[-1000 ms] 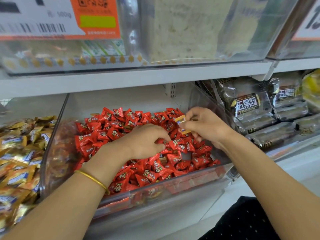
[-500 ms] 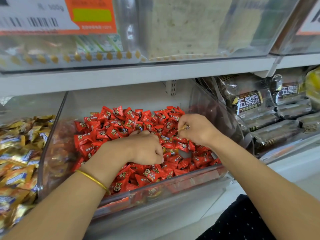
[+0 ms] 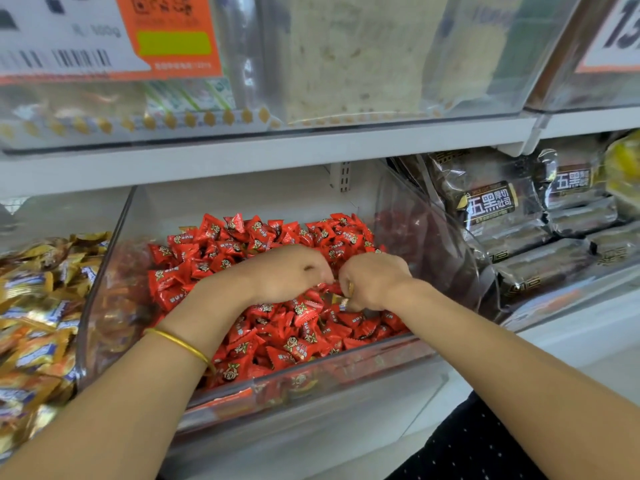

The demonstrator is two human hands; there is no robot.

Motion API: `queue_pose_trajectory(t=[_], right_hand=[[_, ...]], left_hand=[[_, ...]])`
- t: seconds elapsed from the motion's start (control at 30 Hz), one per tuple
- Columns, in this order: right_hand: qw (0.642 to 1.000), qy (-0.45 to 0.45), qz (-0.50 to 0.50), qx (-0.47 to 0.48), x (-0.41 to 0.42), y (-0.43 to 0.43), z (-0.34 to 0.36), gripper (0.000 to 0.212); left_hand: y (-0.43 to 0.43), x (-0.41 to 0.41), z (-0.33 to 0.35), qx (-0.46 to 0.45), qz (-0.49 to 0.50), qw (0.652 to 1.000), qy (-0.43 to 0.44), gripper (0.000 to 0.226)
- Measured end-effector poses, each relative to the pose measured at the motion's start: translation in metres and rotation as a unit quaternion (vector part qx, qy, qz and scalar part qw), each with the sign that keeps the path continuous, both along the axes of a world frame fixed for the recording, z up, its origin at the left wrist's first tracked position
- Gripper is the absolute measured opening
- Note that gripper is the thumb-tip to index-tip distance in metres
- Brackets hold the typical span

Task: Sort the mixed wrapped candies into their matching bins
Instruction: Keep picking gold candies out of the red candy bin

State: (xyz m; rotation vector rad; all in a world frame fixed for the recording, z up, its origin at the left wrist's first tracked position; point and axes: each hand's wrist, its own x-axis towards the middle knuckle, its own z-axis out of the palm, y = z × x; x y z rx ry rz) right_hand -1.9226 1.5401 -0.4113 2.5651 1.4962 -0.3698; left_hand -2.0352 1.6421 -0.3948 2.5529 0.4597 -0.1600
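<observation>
Shop shelving fills the view: a white shelf (image 3: pixel 242 161) runs overhead with a price label (image 3: pixel 104 32) above it. Below sits a clear bin (image 3: pixel 329 379) heaped with red candies (image 3: pixel 249 237).

Start at your right fingers (image 3: pixel 346 277). They are curled tight, knuckles up, and a sliver of gold wrapper shows between them. More of that gold candy (image 3: pixel 339 301) pokes out just under the hand. So your right hand (image 3: pixel 374 282) has a stray pinched, at the top of the red pile near the middle of the bin.

Your left fingers (image 3: pixel 322 273) are curled too, with their tips buried among the red wrappers just beside the right hand. Whether they hold anything, I cannot tell. Your left hand (image 3: pixel 287 271) rests on the heap, with a gold bangle (image 3: pixel 180 344) on that wrist. Further out, a bin of gold candies (image 3: pixel 34 306) stands just beside on the left, and dark packets (image 3: pixel 491 206) lie on the right.

The step in hand looks like picking the odd pieces out of the red bin. Next, I judge, you need to lift the gold piece clear without dragging red ones along. Then carry it left over the bin wall to the gold heap, but check first that the print matches.
</observation>
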Motion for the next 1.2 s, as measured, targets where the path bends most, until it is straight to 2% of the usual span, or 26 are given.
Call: queue_pose_trajectory(t=[0.07,0.13,0.17,0.23,0.33,0.47,0.6,0.7,0.77,0.83,0.93,1.03,1.07,1.1,1.17,1.2], right_hand=[[0.997,0.022,-0.034,0.067,0.004,-0.006,0.003,0.012],[0.981,0.071,-0.078,0.165,0.010,-0.012,0.005,0.005],[0.966,0.105,-0.101,0.214,0.012,-0.015,0.005,0.014],[0.922,0.194,-0.146,0.302,0.018,-0.017,0.004,0.025],[0.813,0.364,-0.220,0.398,0.020,-0.019,0.007,0.024],[0.668,0.537,-0.317,0.407,0.022,-0.018,0.017,0.018],[0.550,0.675,-0.347,0.350,0.025,-0.019,0.022,0.006],[0.481,0.746,-0.353,0.297,0.027,-0.019,0.024,0.015],[0.452,0.766,-0.364,0.278,0.026,-0.018,0.026,0.017],[0.441,0.769,-0.374,0.272,0.025,-0.016,0.026,0.018],[0.447,0.763,-0.377,0.274,0.021,-0.014,0.025,0.025],[0.475,0.749,-0.359,0.291,0.015,-0.011,0.027,0.018],[0.506,0.733,-0.345,0.296,0.013,-0.009,0.026,0.011],[0.554,0.703,-0.326,0.304,0.010,-0.007,0.025,0.004],[0.673,0.609,-0.282,0.311,0.007,-0.004,0.019,0.014],[0.716,0.570,-0.262,0.306,0.006,-0.002,0.017,0.017]], left_hand=[[0.002,0.008,0.001,0.067,0.024,0.995,-0.065,0.031],[0.006,0.020,-0.006,0.130,0.033,0.989,-0.065,0.032],[0.008,0.028,-0.012,0.160,0.031,0.986,-0.047,0.033],[0.009,0.038,-0.023,0.206,0.027,0.978,0.001,0.032],[0.003,0.047,-0.030,0.246,0.028,0.968,0.032,0.032],[0.000,0.055,-0.032,0.233,0.017,0.971,0.046,0.029],[0.004,0.049,-0.025,0.128,0.042,0.990,0.046,0.032],[0.008,0.037,-0.013,0.057,0.081,0.994,-0.042,0.019],[0.012,0.026,-0.006,0.004,0.116,0.988,-0.103,0.010],[0.015,0.015,0.000,-0.045,0.148,0.978,-0.142,0.009],[0.018,0.003,0.000,-0.087,0.161,0.973,-0.140,0.015],[0.018,0.000,-0.005,-0.018,0.106,0.989,-0.100,0.023],[0.016,0.001,-0.007,0.006,0.086,0.993,-0.081,0.025],[0.015,0.001,-0.009,0.032,0.064,0.996,-0.059,0.025],[0.013,0.002,-0.012,0.093,0.021,0.995,-0.022,0.023],[0.012,0.002,-0.013,0.118,0.003,0.993,-0.002,0.023]])
